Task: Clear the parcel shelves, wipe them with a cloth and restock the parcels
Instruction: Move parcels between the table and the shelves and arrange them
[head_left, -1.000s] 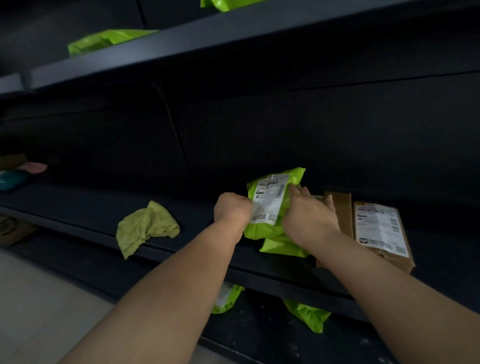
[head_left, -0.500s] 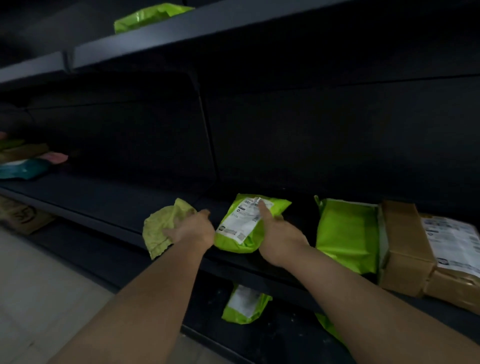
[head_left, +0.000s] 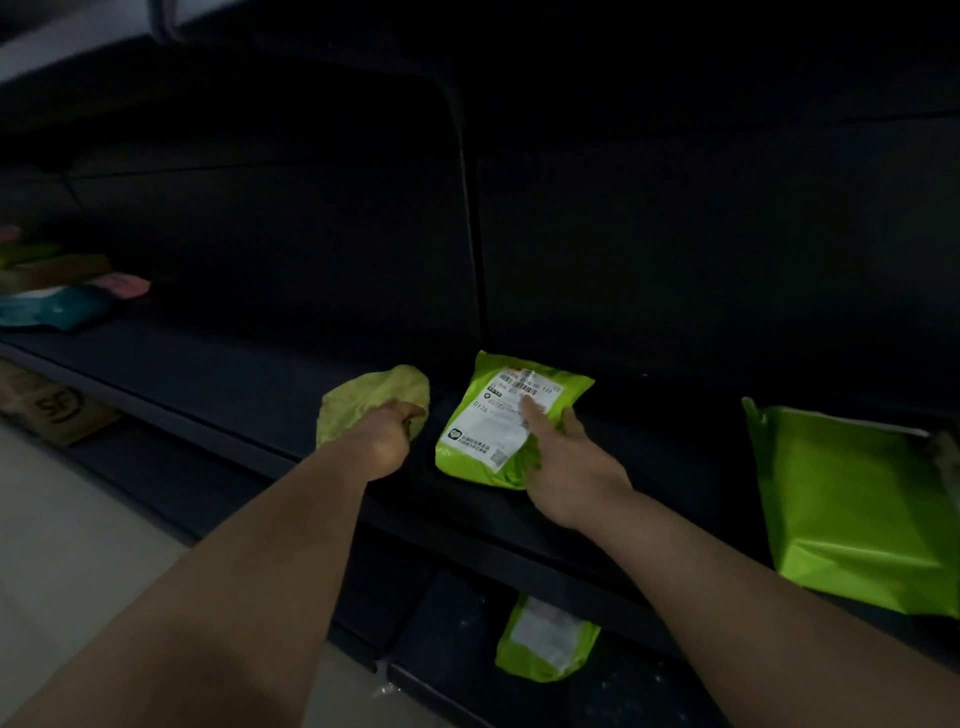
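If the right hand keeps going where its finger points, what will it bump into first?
The right hand meets the small lime-green plastic parcel first: its forefinger seems to rest on the white label. Behind is the dark shelf back panel.

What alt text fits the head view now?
On a dark shelf, the left hand grips a yellow-green cloth while the right hand rests straight fingers on a labelled green parcel beside it. A larger green parcel lies further right; a third green parcel sits on the lower shelf.

Dim light. Pale floor (head_left: 78, 571) lower left. Black back panel (head_left: 701, 234), vertical seam (head_left: 470, 208).
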